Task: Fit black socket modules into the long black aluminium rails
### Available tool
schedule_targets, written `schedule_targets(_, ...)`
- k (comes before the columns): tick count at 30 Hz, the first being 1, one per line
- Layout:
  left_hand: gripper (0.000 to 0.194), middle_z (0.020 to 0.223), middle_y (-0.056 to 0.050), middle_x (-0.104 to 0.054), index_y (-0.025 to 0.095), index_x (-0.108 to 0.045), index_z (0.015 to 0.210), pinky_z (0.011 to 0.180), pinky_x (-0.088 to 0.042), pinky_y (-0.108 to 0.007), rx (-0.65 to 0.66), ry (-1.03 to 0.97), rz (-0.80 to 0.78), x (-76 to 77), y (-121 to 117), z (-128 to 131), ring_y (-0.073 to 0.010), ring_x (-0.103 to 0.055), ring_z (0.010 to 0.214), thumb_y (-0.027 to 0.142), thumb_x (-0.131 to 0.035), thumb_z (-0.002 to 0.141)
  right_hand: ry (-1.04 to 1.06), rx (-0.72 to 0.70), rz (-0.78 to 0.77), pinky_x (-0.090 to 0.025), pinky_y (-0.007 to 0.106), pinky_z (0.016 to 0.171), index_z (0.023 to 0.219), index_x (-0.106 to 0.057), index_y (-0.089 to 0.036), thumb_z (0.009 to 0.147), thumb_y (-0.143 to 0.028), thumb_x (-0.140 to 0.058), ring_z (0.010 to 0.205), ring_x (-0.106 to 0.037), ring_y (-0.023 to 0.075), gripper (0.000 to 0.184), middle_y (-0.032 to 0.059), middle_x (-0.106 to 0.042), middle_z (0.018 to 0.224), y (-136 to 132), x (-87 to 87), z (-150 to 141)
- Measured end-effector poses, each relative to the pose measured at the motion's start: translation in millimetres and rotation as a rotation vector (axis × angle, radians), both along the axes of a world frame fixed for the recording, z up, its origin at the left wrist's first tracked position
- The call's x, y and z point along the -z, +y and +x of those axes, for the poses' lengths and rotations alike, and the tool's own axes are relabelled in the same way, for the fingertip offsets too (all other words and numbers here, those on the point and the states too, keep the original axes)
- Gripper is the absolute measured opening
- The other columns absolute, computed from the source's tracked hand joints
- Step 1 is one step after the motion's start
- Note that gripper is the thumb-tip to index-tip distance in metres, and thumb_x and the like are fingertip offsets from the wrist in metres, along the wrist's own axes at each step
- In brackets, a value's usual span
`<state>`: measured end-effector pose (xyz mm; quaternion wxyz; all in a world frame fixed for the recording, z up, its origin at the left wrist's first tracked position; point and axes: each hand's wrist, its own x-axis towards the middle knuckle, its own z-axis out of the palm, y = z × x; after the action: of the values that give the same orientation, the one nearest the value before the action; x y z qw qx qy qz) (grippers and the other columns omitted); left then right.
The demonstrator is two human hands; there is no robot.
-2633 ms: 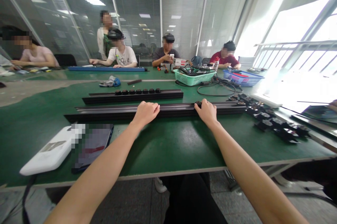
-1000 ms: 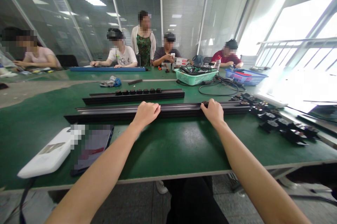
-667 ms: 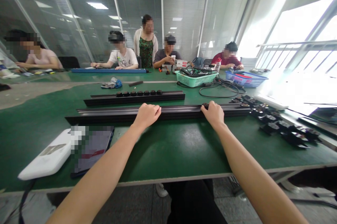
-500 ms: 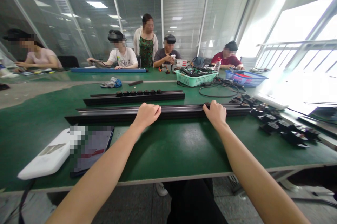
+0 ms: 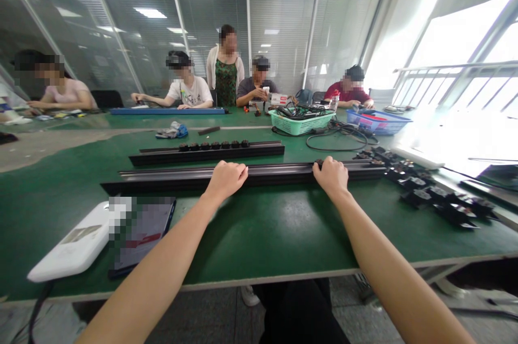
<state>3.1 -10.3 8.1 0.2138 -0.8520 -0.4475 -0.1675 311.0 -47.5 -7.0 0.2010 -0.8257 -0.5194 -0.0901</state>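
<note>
A long black metal rail (image 5: 279, 170) with a groove along its top lies across the green table in front of me. Around its middle, my left hand (image 5: 227, 178) is closed, the thumb side turned to the right. Farther right, my right hand (image 5: 332, 172) is closed over a small black part (image 5: 319, 162) on the rail; most of that part is hidden by my fingers. Behind lies a shorter black rail (image 5: 162, 157) carrying a row of several small black pieces (image 5: 215, 145). Beyond the long rail's right end sits a cluster of black angular parts (image 5: 439, 193).
A white device (image 5: 76, 241) with a cable and a dark phone (image 5: 148, 233) lie at the left. Farther back are a green basket (image 5: 301, 125) of cables, a blue basket (image 5: 378, 124), a looped black cable (image 5: 335, 148) and a blue-grey cloth (image 5: 173, 130). Several people sit across the table.
The view has tilted up very slightly. Both my hands keep their places on the rail. Across the table, a seated person's hand at the blue bar has shifted a little.
</note>
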Motion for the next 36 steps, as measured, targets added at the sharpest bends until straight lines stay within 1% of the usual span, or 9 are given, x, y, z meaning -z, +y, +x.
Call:
schedule_targets(5, 0.045, 0.077, -0.009, -0.073, 0.019, -0.065, 0.075, 0.071, -0.038, -0.035, 0.009, -0.012, -0.008, -0.5, -0.1, 0.2, -0.0215, -0.066, 0.069, 0.033, -0.034, 0.104, 0.004, 0.042, 0.007, -0.045, 0.043, 0.092, 0.116, -0.062, 0.001, 0.097, -0.033, -0.043, 0.113, -0.062, 0.0383, 0.044, 0.0296, -0.068, 0.113, 1.5, 1.7, 14.3)
schedule_targets(10, 0.044, 0.077, -0.009, -0.073, 0.019, -0.066, 0.075, 0.072, -0.039, -0.037, 0.013, -0.011, -0.005, 1.2, 2.4, -0.5, -0.0224, -0.066, 0.07, 0.033, -0.034, 0.103, 0.013, 0.068, 0.019, -0.045, 0.043, 0.091, 0.116, -0.063, 0.001, 0.096, -0.033, -0.043, 0.112, -0.062, 0.0378, 0.044, 0.0307, -0.068, 0.112, 0.5, 3.0, 27.8)
schedule_targets(17, 0.046, 0.077, -0.01, -0.073, 0.019, -0.066, 0.076, 0.072, -0.038, -0.037, 0.019, 0.001, 0.009, 1.5, 3.6, 0.2, -0.0232, -0.067, 0.072, 0.034, -0.032, 0.104, 0.026, 0.072, 0.009, -0.045, 0.043, 0.091, 0.117, -0.062, 0.002, 0.096, -0.032, -0.043, 0.114, -0.061, 0.0385, 0.045, 0.0304, -0.068, 0.113, 1.0, 1.8, 30.6)
schedule_targets(22, 0.046, 0.08, -0.011, -0.074, 0.019, -0.067, 0.077, 0.072, -0.038, -0.038, 0.017, 0.001, 0.007, 2.0, 4.2, 1.3, -0.0239, -0.067, 0.073, 0.035, -0.033, 0.103, 0.029, 0.075, -0.002, -0.045, 0.043, 0.093, 0.118, -0.062, 0.002, 0.097, -0.033, -0.044, 0.115, -0.061, 0.0387, 0.045, 0.0305, -0.067, 0.114, 1.5, 2.5, 31.7)
schedule_targets(26, 0.046, 0.08, -0.01, -0.074, 0.019, -0.067, 0.077, 0.073, -0.039, -0.037, 0.02, -0.011, 0.01, 2.3, 3.9, 1.4, -0.0229, -0.067, 0.073, 0.035, -0.033, 0.103, 0.026, 0.079, -0.016, -0.047, 0.04, 0.089, 0.119, -0.061, 0.0, 0.097, -0.033, -0.047, 0.114, -0.063, 0.0368, 0.043, 0.0293, -0.068, 0.113, 3.3, 2.2, 33.2)
schedule_targets(30, 0.046, 0.079, -0.01, -0.074, 0.019, -0.068, 0.077, 0.073, -0.039, -0.038, 0.02, -0.005, 0.013, 1.1, 2.0, 1.9, -0.0235, -0.067, 0.073, 0.034, -0.032, 0.103, 0.015, 0.06, -0.088, -0.047, 0.035, 0.08, 0.117, -0.063, -0.004, 0.094, -0.036, -0.056, 0.104, -0.067, 0.0319, 0.04, 0.0246, -0.071, 0.108, 10.5, -5.9, 46.9)
schedule_targets(33, 0.047, 0.079, -0.01, -0.074, 0.018, -0.068, 0.077, 0.073, -0.039, -0.039, 0.017, -0.003, 0.009, -0.5, 0.3, 3.0, -0.0241, -0.067, 0.072, 0.033, -0.032, 0.103, 0.027, -0.019, -0.14, -0.044, 0.032, 0.074, 0.1, -0.066, -0.012, 0.089, -0.042, -0.066, 0.093, -0.067, 0.0282, 0.033, 0.0178, -0.072, 0.097, 14.6, -10.2, 67.3)
schedule_targets(35, 0.047, 0.079, -0.01, -0.074, 0.018, -0.068, 0.077, 0.074, -0.039, -0.038, 0.017, -0.004, 0.006, -1.5, -0.7, 3.8, -0.0242, -0.067, 0.072, 0.033, -0.032, 0.103, 0.069, -0.105, -0.106, -0.042, 0.031, 0.071, 0.088, -0.064, -0.016, 0.085, -0.047, -0.07, 0.084, -0.065, 0.0251, 0.031, 0.011, -0.071, 0.086, 13.8, -6.2, 80.7)
schedule_targets(36, 0.047, 0.079, -0.01, -0.074, 0.019, -0.068, 0.077, 0.074, -0.039, -0.038, 0.017, -0.004, 0.005, -1.9, -1.1, 4.2, -0.0242, -0.067, 0.072, 0.033, -0.032, 0.103, 0.096, -0.149, -0.05, -0.041, 0.03, 0.07, 0.086, -0.062, -0.018, 0.084, -0.048, -0.07, 0.081, -0.063, 0.0234, 0.031, 0.0081, -0.069, 0.083, 12.3, -1.8, 85.9)
